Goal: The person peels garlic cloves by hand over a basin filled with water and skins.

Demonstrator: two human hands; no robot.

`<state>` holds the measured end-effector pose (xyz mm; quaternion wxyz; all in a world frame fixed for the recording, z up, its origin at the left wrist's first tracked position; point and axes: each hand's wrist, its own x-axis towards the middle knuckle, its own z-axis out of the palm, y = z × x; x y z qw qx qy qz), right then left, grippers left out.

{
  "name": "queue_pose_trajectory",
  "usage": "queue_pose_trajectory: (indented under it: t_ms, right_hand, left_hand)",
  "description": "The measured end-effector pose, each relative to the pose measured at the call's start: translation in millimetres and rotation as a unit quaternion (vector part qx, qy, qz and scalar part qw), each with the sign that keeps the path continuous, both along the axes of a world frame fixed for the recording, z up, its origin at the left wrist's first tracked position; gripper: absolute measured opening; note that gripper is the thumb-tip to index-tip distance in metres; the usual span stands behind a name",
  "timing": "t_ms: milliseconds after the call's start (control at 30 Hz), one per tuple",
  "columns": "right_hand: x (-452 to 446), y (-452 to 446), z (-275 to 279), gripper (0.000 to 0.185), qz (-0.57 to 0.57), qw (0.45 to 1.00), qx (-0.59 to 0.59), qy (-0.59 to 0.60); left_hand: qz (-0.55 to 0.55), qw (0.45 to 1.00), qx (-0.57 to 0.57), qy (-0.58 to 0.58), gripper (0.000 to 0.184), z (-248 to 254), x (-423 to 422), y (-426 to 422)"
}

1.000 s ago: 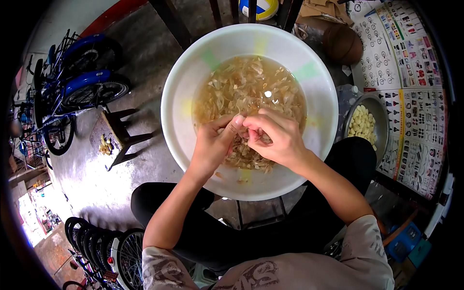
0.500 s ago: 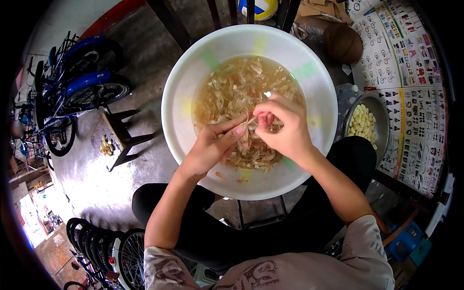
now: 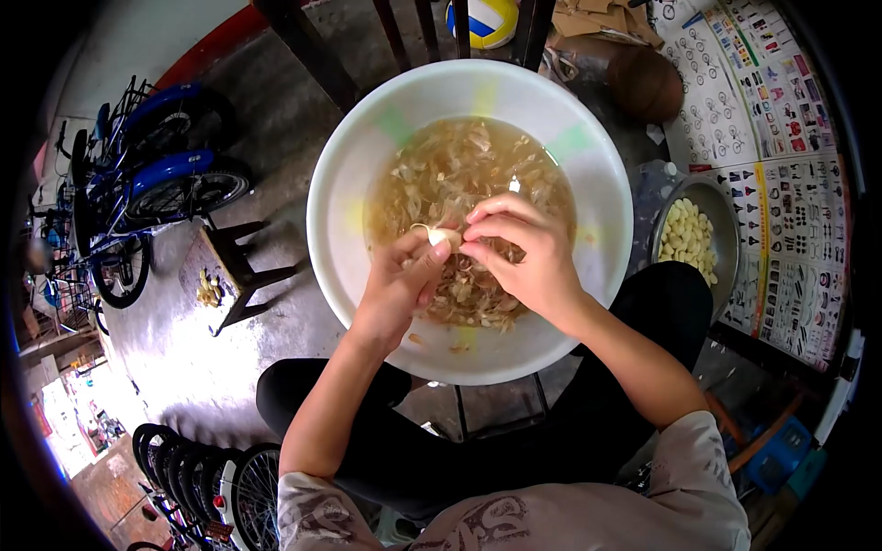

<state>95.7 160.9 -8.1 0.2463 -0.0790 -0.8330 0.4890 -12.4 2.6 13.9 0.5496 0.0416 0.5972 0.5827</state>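
Observation:
A pale garlic clove (image 3: 443, 238) is pinched between the thumb and forefinger of my left hand (image 3: 401, 279), over the basin. My right hand (image 3: 530, 255) is closed at the clove's right end, thumb and forefinger pressed together there; a thin strand curls above the clove. Below both hands, the wide white basin (image 3: 342, 303) holds brownish water with a mass of loose garlic skins (image 3: 478, 298) floating in it. At the right, a metal bowl (image 3: 732, 241) contains peeled garlic cloves (image 3: 687, 234).
A small wooden stool (image 3: 228, 266) stands left of the basin with several cloves (image 3: 209, 288) on it. Bicycles (image 3: 170, 174) line the left side. Dark wooden bars (image 3: 317, 55), a volleyball (image 3: 484, 23) and a brown ball (image 3: 646, 84) are behind the basin. Printed sheets (image 3: 781, 184) cover the right side.
The clove now shows whitish between my fingers, where papery skin was before. My right fingers have moved slightly left and down. The view has shifted a little.

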Motion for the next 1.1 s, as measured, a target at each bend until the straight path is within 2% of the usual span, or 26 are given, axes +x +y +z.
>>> queue_pose_trajectory:
  t_ms: [200,267,300,367,500,600,733,800,867,1100]
  right_hand:
    - [3,-3,7,0.014,0.0,1.0,-0.015,0.008]
    - [4,-4,14,0.016,0.01,0.999,-0.047,-0.005]
    - [5,-6,11,0.017,0.001,0.998,-0.063,-0.006]
    - [7,-4,7,0.016,-0.002,0.998,-0.063,-0.005]
    - [9,-2,9,0.013,-0.01,0.996,-0.083,-0.035]
    - [10,0,5,0.012,-0.022,0.998,-0.057,-0.027]
    - [9,1,3,0.011,-0.018,0.999,-0.045,-0.007]
    - [10,4,0,0.01,-0.01,1.0,-0.023,-0.002]
    - [8,5,-1,0.01,-0.005,1.0,0.009,-0.006]
    - [2,8,5,0.013,0.014,0.999,-0.035,-0.015]
  left_hand:
    - [0.028,0.998,-0.022,0.051,0.029,5,10,-3]
    - [0.015,0.989,-0.051,0.139,0.024,3,11,-5]
    - [0.017,0.988,-0.049,0.142,0.024,0,13,-5]
    - [0.014,0.965,-0.015,0.263,0.021,-7,20,-4]
    - [0.018,0.941,0.0,0.337,0.027,-6,26,1]
    - [-0.003,0.944,-0.043,0.328,0.029,-1,26,4]
    - [0.026,0.927,0.034,0.372,0.03,-16,25,4]
    - [0.018,0.939,0.019,0.344,0.03,-9,23,3]
    - [0.005,0.956,-0.05,0.288,0.029,-1,22,4]
    - [0.044,0.97,-0.014,0.24,0.031,-2,20,0]
